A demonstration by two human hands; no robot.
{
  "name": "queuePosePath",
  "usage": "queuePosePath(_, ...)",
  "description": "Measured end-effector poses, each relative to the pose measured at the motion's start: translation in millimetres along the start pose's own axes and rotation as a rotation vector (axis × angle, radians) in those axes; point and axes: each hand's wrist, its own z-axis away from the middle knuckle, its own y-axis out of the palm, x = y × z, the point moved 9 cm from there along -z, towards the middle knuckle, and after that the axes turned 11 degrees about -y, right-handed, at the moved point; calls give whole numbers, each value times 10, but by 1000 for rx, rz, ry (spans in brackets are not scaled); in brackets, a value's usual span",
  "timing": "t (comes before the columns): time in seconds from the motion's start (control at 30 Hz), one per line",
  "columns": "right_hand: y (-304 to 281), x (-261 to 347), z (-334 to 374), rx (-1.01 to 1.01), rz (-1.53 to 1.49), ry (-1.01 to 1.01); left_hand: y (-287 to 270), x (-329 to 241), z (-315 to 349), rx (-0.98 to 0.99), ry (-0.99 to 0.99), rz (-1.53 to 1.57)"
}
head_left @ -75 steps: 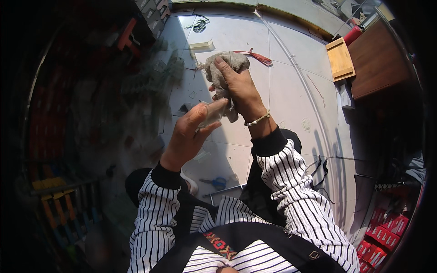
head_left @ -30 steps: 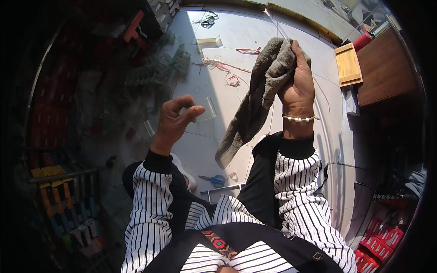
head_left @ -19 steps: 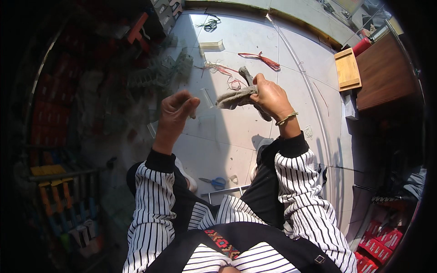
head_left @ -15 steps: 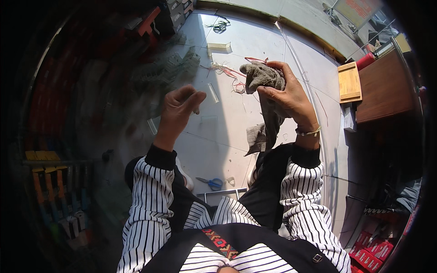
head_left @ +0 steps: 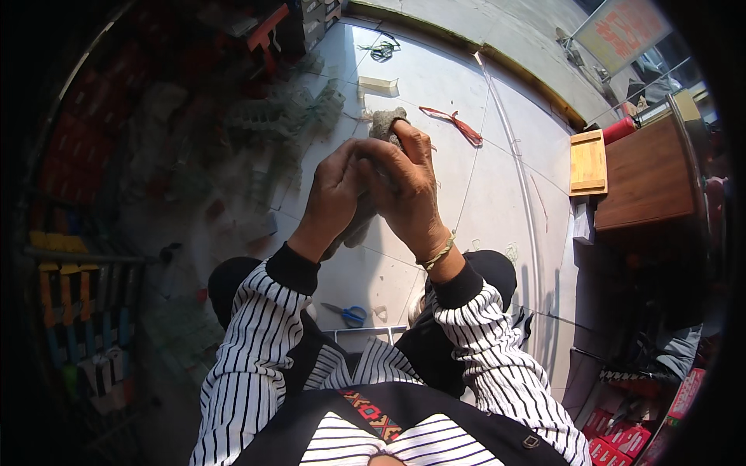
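Both my hands are together in front of me above the pale tiled floor (head_left: 435, 264). My right hand (head_left: 410, 190) is closed on a crumpled grey-brown rag (head_left: 386, 124); a bunched end sticks up beyond its fingers. Pressed up against it is my left hand (head_left: 330, 190), its fingers curled and partly hidden behind the right. What the left fingers grip cannot be made out. A grey length of the rag hangs below the hands. Past the right hand lies a loop of red strap (head_left: 465, 130) on the floor.
Blue-handled scissors (head_left: 354, 315) lie on the floor between my feet. Clear plastic packaging (head_left: 264, 124) is heaped at the left, near hanging orange-and-blue tools (head_left: 81, 299). At the right stand a brown wooden cabinet (head_left: 645, 182) and a light wooden board (head_left: 588, 163). Tangled dark cord (head_left: 382, 50) lies farther off.
My right hand has swung left with the rag and met my left hand, which has shifted slightly right. The red strap now shows uncovered on the floor.
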Motion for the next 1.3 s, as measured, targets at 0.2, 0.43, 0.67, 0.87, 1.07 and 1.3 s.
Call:
queuePosePath(0.2, -7, -466, 120, -89, -153, 338, 170, 64, 47, 137, -20, -200)
queuePosePath(0.43, -371, -1112, 383, -460, -515, 811, 247, 284, 2, 211, -216, 68)
queuePosePath(0.67, 105, -175, 133, 158, -109, 64, 149, 577, -12, 73, -646, 760)
queuePosePath(0.87, 449, -275, 165, 211, 219, 13, 206, 579, 31, 19, -612, 966)
queuePosePath(1.07, 378, -545, 158, 114, 166, 305, 216, 407, 121, -26, -239, 309)
queuePosePath(1.3, 428, -1207, 448, 108, -373, 772, 318, 614, 145, -48, -305, 591)
